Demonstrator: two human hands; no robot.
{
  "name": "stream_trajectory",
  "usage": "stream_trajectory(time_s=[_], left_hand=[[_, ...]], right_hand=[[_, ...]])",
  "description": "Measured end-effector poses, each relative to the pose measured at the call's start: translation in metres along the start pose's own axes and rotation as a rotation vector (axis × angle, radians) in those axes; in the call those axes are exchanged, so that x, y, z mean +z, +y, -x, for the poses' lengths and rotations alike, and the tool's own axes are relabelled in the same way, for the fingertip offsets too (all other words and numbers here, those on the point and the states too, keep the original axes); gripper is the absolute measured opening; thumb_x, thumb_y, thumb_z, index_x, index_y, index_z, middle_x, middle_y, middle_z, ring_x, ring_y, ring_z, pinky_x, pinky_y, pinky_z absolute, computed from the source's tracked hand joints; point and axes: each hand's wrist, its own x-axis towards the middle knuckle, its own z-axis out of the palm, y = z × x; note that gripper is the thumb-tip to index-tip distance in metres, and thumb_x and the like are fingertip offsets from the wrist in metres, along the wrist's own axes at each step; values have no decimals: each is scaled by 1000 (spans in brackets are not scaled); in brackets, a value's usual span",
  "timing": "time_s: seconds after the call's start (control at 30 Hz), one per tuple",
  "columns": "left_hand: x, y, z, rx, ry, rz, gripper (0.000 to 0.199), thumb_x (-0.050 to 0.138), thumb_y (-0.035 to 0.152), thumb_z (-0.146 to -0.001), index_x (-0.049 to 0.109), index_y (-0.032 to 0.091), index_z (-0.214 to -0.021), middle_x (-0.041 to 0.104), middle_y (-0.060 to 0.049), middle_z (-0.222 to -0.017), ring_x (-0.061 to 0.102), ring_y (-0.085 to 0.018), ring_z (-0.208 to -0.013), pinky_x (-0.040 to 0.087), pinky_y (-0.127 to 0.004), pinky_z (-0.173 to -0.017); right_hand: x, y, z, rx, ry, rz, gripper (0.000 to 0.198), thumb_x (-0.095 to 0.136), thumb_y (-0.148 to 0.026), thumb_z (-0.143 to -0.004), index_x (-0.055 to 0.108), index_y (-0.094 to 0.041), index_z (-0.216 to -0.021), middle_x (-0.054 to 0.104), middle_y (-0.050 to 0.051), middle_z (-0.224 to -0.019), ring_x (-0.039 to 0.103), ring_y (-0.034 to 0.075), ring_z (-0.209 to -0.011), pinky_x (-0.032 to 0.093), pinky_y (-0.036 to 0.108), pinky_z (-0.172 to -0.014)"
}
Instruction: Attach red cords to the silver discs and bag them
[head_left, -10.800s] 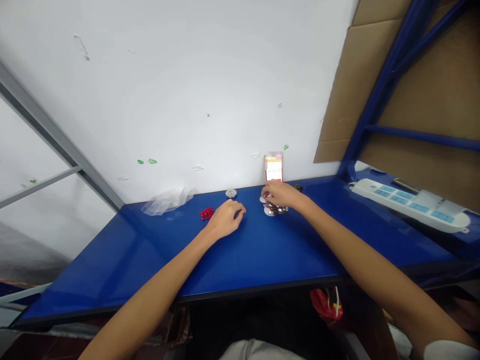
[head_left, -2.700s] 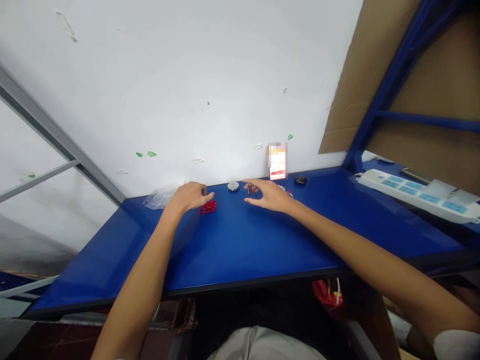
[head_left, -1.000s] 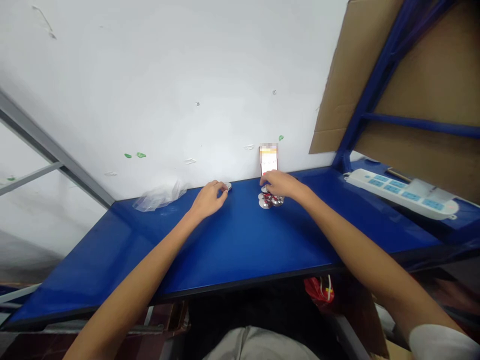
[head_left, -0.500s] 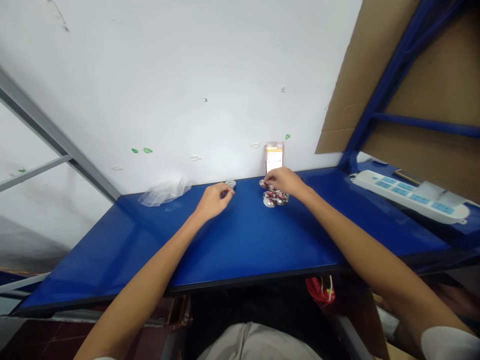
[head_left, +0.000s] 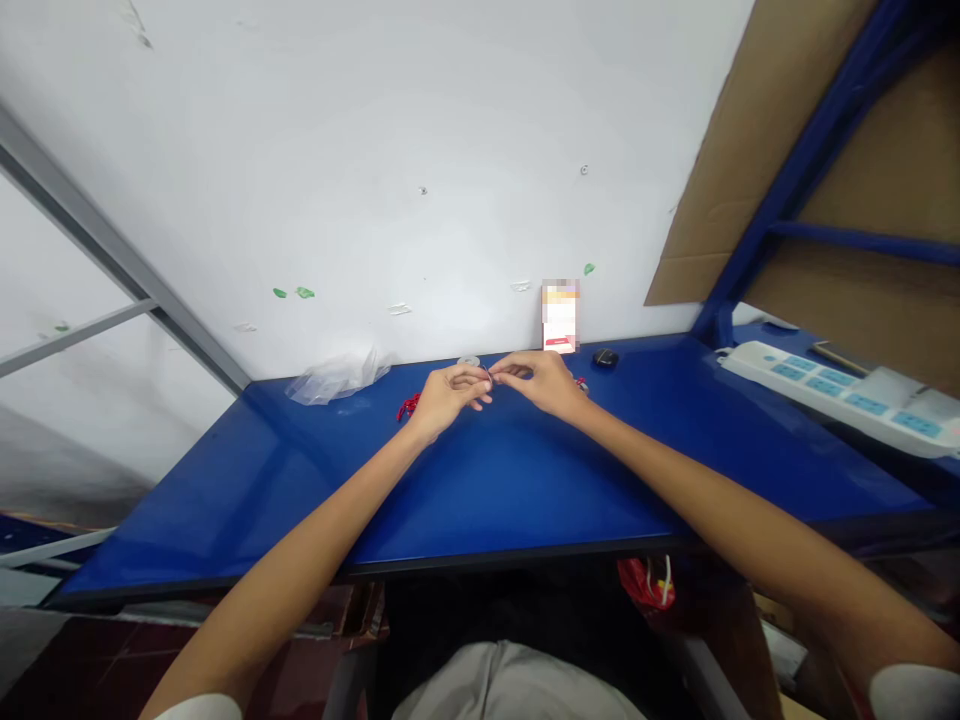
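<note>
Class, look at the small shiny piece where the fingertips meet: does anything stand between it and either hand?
Nothing visible does. Fingertips of the left hand and right hand meet at the small shiny piece. The grey disc lies beyond them, the red bundle beside the left hand.

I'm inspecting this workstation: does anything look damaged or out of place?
The white wall looks marred by green patches and pale scuffs. A crumpled clear plastic bag on the blue table, left rear, looks discarded.
</note>
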Motion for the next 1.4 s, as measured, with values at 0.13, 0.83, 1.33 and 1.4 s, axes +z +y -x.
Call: stream_trajectory(time_s=[0.13,0.83,1.33,1.4], left_hand=[[-1,-2,1,-80,-18,8,37,88,43,-83,76,14,-103,79,-13,-103,80,-22,-84,62,-27,-64],[-41,32,-8,15,-93,-332,15,66,33,-86,65,19,-90,69,-2,-75,64,-14,-63,52,-25,-59],[-95,41,-10,71,-54,-1004,25,67,41,-89,80,20,-92,79,-8,-90,69,-23,-81,49,-30,-72],[-74,33,-11,101,-55,-850,31,65,46,-94,79,20,-97,79,-8,-94,69,-22,-84,51,-30,-75]], right_hand=[[-2,-4,0,-51,1,58,16,76,-35,-98,86,-27,-107,86,4,-102,81,24,-90,64,36,-85],[1,-12,1,-67,-20,140,49,81,-28,-82,70,-25,-130,80,6,-114,78,24,-100,63,40,-97],[0,-7,0,-41,-11,166,53,81,-34,-88,67,-26,-138,79,7,-120,77,24,-101,64,41,-95],[3,-12,-1,-41,-30,109,53,80,-31,-88,66,-26,-138,79,6,-119,77,24,-101,64,40,-96]])
